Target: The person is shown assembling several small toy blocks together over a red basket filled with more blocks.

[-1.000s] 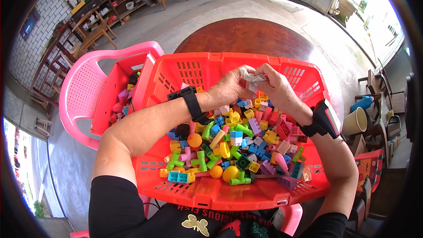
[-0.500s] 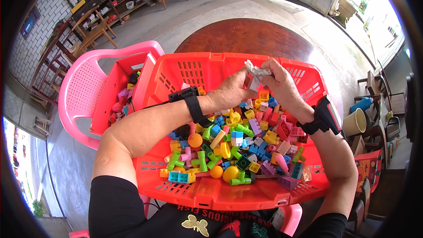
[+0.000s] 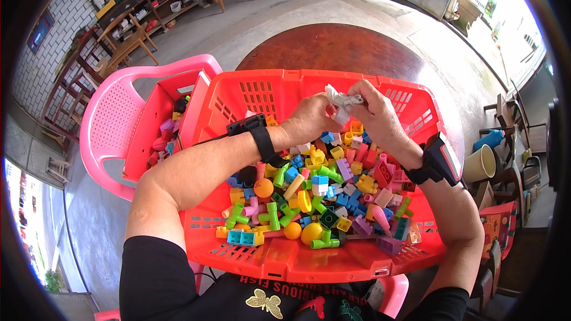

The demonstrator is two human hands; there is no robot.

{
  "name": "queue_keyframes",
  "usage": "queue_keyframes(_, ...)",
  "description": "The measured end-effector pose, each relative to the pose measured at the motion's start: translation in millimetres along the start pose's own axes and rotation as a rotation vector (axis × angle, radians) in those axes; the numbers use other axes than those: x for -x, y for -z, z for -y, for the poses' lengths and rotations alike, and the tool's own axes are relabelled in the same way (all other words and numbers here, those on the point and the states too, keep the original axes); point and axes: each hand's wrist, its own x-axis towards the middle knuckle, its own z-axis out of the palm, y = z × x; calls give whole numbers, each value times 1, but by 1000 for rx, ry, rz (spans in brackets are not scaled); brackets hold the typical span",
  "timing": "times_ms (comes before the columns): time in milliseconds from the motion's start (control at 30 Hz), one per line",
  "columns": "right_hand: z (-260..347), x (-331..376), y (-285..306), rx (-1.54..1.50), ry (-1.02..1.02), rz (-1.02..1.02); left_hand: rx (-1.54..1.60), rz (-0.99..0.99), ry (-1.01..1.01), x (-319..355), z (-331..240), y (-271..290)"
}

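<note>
A white toy piece [image 3: 341, 100] is held between both hands above the far part of a red plastic basket [image 3: 279, 261]. My left hand [image 3: 310, 117] pinches its left side, and my right hand [image 3: 376, 114] grips its right side and top. Each wrist wears a black band. Under the hands lies a heap of colourful plastic building pieces [image 3: 315, 193]: tubes, bricks and balls in green, yellow, blue, pink and orange.
A second red basket [image 3: 156, 119] with a few toy pieces sits on a pink plastic chair [image 3: 113, 119] to the left. A round dark wooden table [image 3: 339, 50] stands behind the basket. A beige cup [image 3: 479, 164] and chairs are at the right.
Both hands have lifted slightly with the white piece and turned it between the fingers. The pile in the basket looks unchanged.
</note>
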Motion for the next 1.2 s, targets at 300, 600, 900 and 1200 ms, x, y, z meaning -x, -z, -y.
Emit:
queue_keyframes(300,-6,2,-6,103,261,46,-82,-101,-155,-5,6,5)
queue_keyframes(600,-5,-3,-1,-252,-111,21,52,26,-125,3,5,3)
queue_keyframes(900,0,1,-7,-445,-45,28,966,141,138,2,-9,10)
queue_keyframes(1200,-17,-7,6,-261,-40,51,771,257,111,10,-14,-2)
